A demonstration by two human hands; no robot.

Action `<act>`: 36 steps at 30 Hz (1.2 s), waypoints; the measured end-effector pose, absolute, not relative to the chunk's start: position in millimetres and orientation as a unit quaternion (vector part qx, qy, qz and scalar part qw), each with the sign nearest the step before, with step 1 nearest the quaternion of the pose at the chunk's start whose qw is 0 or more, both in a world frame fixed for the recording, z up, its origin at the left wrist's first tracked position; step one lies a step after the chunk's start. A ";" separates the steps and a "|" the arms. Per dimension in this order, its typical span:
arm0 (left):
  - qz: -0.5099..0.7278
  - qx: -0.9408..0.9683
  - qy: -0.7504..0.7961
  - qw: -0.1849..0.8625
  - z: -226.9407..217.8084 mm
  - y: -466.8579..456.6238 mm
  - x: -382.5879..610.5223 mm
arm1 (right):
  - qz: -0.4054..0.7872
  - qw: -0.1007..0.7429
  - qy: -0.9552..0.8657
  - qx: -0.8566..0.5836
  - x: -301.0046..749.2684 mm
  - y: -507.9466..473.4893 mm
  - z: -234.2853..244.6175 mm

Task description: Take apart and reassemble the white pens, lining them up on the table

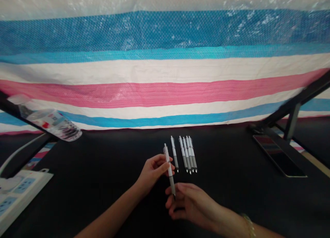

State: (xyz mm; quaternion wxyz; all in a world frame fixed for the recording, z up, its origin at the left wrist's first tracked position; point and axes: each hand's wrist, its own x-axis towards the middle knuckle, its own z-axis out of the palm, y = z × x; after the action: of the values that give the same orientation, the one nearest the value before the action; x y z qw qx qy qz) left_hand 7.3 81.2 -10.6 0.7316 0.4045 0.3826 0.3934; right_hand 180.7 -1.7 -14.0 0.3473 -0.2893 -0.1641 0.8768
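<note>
A white pen with a grey grip (170,176) is held above the black table, its clicker end pointing away from me and its dark tip toward me. My left hand (154,167) pinches the white barrel between thumb and fingers. Around the grey lower end, near the tip, are the curled fingers and thumb of my right hand (192,202). Just beyond the hands lies a single matching pen (174,154). To its right, several more such pens (188,154) lie side by side in a close group, tips toward me.
A clear plastic bottle (55,123) leans at the left by a dark frame bar. A white power strip (23,193) occupies the near left. On the right lies a dark phone (279,156) beside a black support bar (291,119). Striped sheeting (165,93) hangs behind the table (103,162).
</note>
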 end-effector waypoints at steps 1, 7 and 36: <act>0.390 0.405 0.380 0.734 -10.9 81.1 7.1 | 0.876 0.347 -0.163 -0.292 180.9 -1.4 -13.7; 0.381 0.402 0.372 0.745 -10.0 81.0 6.6 | 0.878 0.338 -0.169 -0.294 183.1 0.6 -12.5; 0.367 0.387 0.354 0.768 -5.8 81.1 5.9 | 0.893 0.313 -0.172 -0.274 187.3 2.6 -12.6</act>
State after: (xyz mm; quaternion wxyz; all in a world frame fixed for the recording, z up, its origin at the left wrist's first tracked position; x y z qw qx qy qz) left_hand 5.9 81.1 -5.8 0.7682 0.3871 0.3541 0.3670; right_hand 187.3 2.6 -12.6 0.3135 -0.2743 -0.1719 0.8927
